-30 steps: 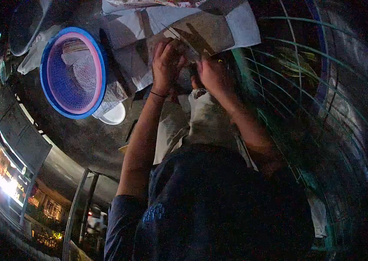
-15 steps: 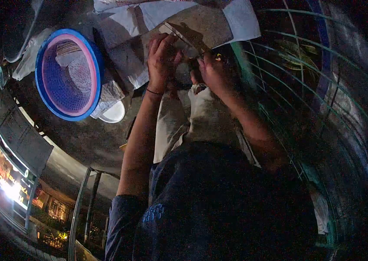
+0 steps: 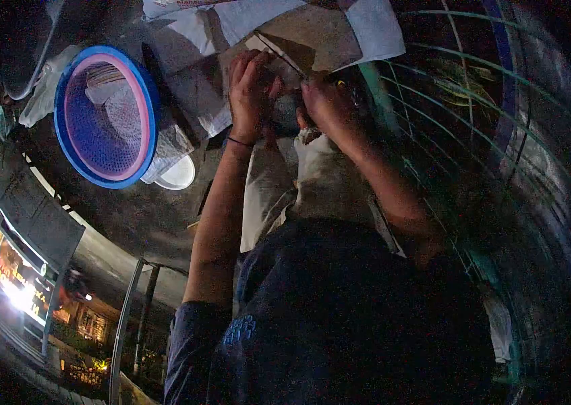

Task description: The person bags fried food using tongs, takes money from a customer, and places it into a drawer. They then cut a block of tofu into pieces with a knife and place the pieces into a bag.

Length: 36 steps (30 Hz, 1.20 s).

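Observation:
My left hand [image 3: 251,91], with a dark band at its wrist, is closed on a thin, flat, pale-edged piece [image 3: 278,52] whose material I cannot make out. The piece slants down from above the left fingers toward my right hand [image 3: 331,104]. Closed into a fist, the right hand sits at the piece's lower end; its fingertips are hidden, so what it grips does not show. Behind both hands lies a brownish sheet [image 3: 329,40] under the shadow they cast. My light trousers [image 3: 326,172] are just below.
On the left stands a blue-rimmed basket [image 3: 63,128] with a pink-rimmed one inside, holding flat pale items. A white round container [image 3: 179,174] is beside it. White sheets [image 3: 376,30] lie at the top. Green wire mesh [image 3: 474,94] curves along the right. A lit sign [image 3: 19,287] glows lower left.
My right hand has shifted slightly left and up against the flat piece. The piece has tilted, so it now shows a thinner edge. My left hand stays nearly in place.

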Available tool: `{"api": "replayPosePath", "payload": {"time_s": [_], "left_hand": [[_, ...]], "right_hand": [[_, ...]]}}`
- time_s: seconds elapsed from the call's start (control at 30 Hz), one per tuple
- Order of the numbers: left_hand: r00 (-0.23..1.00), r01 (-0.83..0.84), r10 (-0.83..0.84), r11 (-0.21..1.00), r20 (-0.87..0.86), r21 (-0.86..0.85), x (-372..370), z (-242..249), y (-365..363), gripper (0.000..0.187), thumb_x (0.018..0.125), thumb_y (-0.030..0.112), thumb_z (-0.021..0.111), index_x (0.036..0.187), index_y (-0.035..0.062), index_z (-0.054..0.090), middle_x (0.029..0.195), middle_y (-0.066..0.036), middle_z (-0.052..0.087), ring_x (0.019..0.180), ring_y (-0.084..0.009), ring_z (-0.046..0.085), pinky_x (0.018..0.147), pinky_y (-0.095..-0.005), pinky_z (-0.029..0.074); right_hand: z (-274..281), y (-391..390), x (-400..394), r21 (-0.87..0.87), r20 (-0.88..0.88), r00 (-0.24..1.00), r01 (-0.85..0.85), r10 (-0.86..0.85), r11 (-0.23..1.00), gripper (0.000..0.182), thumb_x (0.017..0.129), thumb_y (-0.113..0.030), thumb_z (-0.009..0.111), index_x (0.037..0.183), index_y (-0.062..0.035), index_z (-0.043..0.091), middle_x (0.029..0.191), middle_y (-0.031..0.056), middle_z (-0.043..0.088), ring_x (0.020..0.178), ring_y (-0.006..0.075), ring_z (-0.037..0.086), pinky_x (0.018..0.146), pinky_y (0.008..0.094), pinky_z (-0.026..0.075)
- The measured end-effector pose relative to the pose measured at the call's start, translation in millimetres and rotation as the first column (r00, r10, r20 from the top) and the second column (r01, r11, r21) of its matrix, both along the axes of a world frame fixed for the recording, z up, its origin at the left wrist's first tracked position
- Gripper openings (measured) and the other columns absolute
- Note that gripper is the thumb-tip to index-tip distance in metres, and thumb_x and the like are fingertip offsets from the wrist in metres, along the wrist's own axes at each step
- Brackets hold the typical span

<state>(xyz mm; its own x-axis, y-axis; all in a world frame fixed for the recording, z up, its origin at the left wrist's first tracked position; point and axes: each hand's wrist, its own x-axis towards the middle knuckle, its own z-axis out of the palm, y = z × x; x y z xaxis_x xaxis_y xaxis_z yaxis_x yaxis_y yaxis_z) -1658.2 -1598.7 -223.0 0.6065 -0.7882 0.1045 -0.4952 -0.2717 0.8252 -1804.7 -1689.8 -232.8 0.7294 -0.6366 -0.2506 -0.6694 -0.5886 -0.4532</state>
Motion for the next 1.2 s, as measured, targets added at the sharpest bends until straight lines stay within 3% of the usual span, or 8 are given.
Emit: {"api": "replayPosePath", "payload": {"time_s": [0.23, 0.27, 0.3, 0.4, 0.47, 0.73, 0.93, 1.2], "left_hand": [[0.995, 0.020, -0.018, 1.000, 0.096, -0.021, 2.4, -4.9, 1.4, 0.047, 0.069, 0.003, 0.073, 0.114, 0.0090, 0.060, 0.112, -0.012, 0.057, 0.112, -0.0326, 0.052, 0.093, -0.0402, 0.045], [0.999, 0.013, -0.012, 1.000, 0.049, -0.014, 2.1, -4.3, 1.3, 0.047, 0.069, 0.003, 0.073, 0.114, 0.0089, 0.060, 0.111, -0.012, 0.057, 0.112, -0.0322, 0.053, 0.093, -0.0397, 0.046], [0.999, 0.011, -0.010, 1.000, 0.049, -0.015, -0.2, -3.8, 1.2, 0.047, 0.069, 0.003, 0.073, 0.114, 0.0089, 0.060, 0.111, -0.012, 0.057, 0.112, -0.0322, 0.053, 0.093, -0.0397, 0.046], [0.956, -0.103, 0.085, 0.993, -0.281, -0.052, -4.2, -1.8, 0.8, 0.049, 0.068, 0.004, 0.074, 0.114, 0.0087, 0.060, 0.111, -0.012, 0.057, 0.110, -0.0328, 0.053, 0.092, -0.0401, 0.046], [0.999, 0.015, -0.013, 0.999, 0.038, -0.051, 0.2, 0.5, -2.0, 0.048, 0.067, 0.002, 0.074, 0.112, 0.0080, 0.060, 0.110, -0.012, 0.056, 0.107, -0.0332, 0.053, 0.089, -0.0401, 0.046], [1.000, -0.009, 0.009, 0.998, -0.009, -0.068, -2.6, 0.1, -0.4, 0.046, 0.066, 0.001, 0.073, 0.110, 0.0064, 0.058, 0.112, -0.013, 0.056, 0.105, -0.0354, 0.053, 0.091, -0.0424, 0.044], [0.999, 0.003, 0.000, 0.999, 0.054, -0.042, -1.1, -4.3, 1.6, 0.047, 0.067, 0.004, 0.074, 0.111, 0.0063, 0.058, 0.114, -0.014, 0.057, 0.107, -0.0359, 0.053, 0.092, -0.0429, 0.044], [0.992, 0.008, -0.001, 0.999, 0.126, -0.052, 0.9, -6.0, 0.7, 0.046, 0.068, 0.006, 0.075, 0.112, 0.0066, 0.059, 0.112, -0.014, 0.059, 0.106, -0.0358, 0.053, 0.092, -0.0431, 0.044]], "right_hand": [[1.6, 13.1, -17.3, 0.429, 0.192, 0.930, 0.209, -0.315, 0.879, 0.026, 0.095, -0.028, 0.051, 0.102, -0.0037, 0.054, 0.078, 0.0218, 0.063, 0.068, 0.0412, 0.063, 0.059, 0.0511, 0.049], [5.9, 14.8, -28.5, 0.052, 0.224, 0.968, 0.102, -0.111, 0.993, 0.026, 0.095, -0.029, 0.052, 0.101, -0.0039, 0.054, 0.076, 0.0214, 0.062, 0.067, 0.0409, 0.062, 0.058, 0.0506, 0.049], [7.6, 15.9, -35.2, -0.331, 0.176, 0.980, -0.030, 0.093, 0.943, 0.025, 0.094, -0.029, 0.052, 0.099, -0.0040, 0.054, 0.073, 0.0210, 0.061, 0.065, 0.0407, 0.062, 0.057, 0.0500, 0.049], [6.2, 17.4, -38.0, -0.229, 0.159, 0.987, 0.012, 0.025, 0.973, 0.024, 0.094, -0.028, 0.054, 0.096, -0.0043, 0.054, 0.070, 0.0205, 0.060, 0.063, 0.0404, 0.061, 0.055, 0.0501, 0.048], [9.9, 17.7, -38.3, -0.126, 0.132, 0.990, 0.069, -0.053, 0.990, 0.023, 0.094, -0.028, 0.055, 0.093, -0.0046, 0.054, 0.067, 0.0201, 0.059, 0.061, 0.0401, 0.060, 0.053, 0.0502, 0.046], [42.1, 10.8, -22.5, -0.016, 0.176, 0.984, 0.033, -0.030, 0.999, 0.022, 0.093, -0.026, 0.056, 0.093, -0.0047, 0.053, 0.065, 0.0189, 0.058, 0.060, 0.0387, 0.061, 0.049, 0.0476, 0.045], [37.4, 14.0, -21.5, -0.210, 0.273, 0.962, 0.047, 0.012, 0.977, 0.023, 0.093, -0.028, 0.057, 0.093, -0.0057, 0.051, 0.059, 0.0183, 0.057, 0.053, 0.0386, 0.060, 0.043, 0.0462, 0.044], [4.9, 17.0, -9.5, -0.054, 0.322, 0.946, 0.060, -0.040, 0.997, 0.022, 0.092, -0.027, 0.057, 0.097, -0.0059, 0.053, 0.060, 0.0181, 0.059, 0.054, 0.0405, 0.060, 0.047, 0.0495, 0.046]]}}
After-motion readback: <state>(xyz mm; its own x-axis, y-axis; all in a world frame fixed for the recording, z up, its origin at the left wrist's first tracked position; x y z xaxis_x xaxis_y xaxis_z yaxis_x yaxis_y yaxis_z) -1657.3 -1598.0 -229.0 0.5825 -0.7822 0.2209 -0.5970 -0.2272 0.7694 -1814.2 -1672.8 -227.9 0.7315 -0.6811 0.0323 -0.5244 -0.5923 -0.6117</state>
